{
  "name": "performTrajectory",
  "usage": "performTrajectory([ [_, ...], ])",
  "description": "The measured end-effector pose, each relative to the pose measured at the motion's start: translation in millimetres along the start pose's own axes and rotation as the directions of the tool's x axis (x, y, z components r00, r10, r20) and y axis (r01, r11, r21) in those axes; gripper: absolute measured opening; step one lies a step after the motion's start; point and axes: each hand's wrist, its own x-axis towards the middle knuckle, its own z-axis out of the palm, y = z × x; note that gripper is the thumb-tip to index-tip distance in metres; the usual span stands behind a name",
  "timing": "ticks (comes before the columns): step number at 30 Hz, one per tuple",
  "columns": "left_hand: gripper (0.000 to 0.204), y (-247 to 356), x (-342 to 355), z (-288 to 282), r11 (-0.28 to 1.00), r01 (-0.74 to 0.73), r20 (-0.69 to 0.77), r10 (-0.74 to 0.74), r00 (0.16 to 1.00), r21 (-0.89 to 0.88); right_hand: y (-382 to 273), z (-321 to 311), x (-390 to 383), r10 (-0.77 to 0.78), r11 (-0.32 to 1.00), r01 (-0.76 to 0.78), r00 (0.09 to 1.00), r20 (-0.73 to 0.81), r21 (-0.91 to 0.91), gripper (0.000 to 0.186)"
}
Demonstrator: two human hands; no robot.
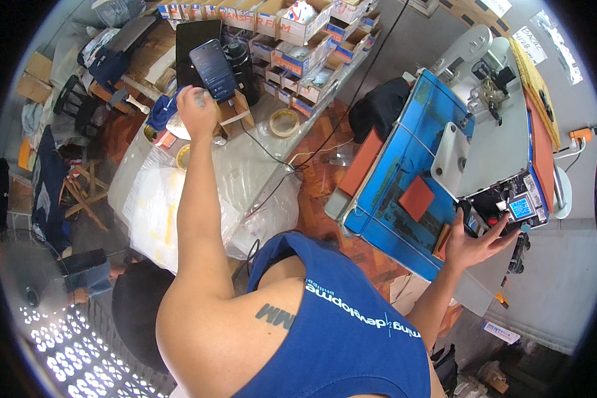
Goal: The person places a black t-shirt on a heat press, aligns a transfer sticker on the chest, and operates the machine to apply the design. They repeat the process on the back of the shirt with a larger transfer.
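My left hand (198,114) is raised over the cluttered table at the upper left, fingers curled in, beside the lower end of a dark-screened phone (213,71). A small pale bit shows at its fingertips, too small to name. The phone leans upright against a black cylindrical object (243,74). On the right, my right hand (476,244) reaches to the control panel (503,207) of a large grey press machine (501,156). Its fingers are spread close to the panel's buttons and lit blue display (522,209). The thumb is near a black part at the panel's edge.
Stacked cardboard bins (292,40) line the table's back. Tape rolls (284,123) and clear plastic wrap (159,212) lie on the table. A blue worktop (391,192) carries the machine and a reddish square pad (416,199). Black cables (278,161) hang between both tables.
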Motion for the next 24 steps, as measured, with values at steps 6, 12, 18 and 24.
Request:
performTrajectory([
  [6,0.015,18,0,-14,0.882,-0.411,0.189,0.373,0.908,0.230,0,-1,0,-0.006,1.000,0.006,1.000,0.003,0.016,0.107],
  [12,0.017,2,-31,-18,0.942,-0.279,0.161,0.251,0.954,0.186,1,-1,-1,-0.017,1.000,0.017,1.000,0.008,-0.022,0.108],
  [18,0.019,-6,-55,-25,0.977,-0.196,0.247,0.170,0.954,0.084,2,-1,-1,-0.021,1.000,0.021,1.000,0.012,-0.010,0.108],
  [24,0.017,12,-55,-31,0.897,-0.394,0.280,0.333,0.900,0.201,3,0,-2,-0.021,1.000,0.021,1.000,0.015,-0.005,0.106],
])
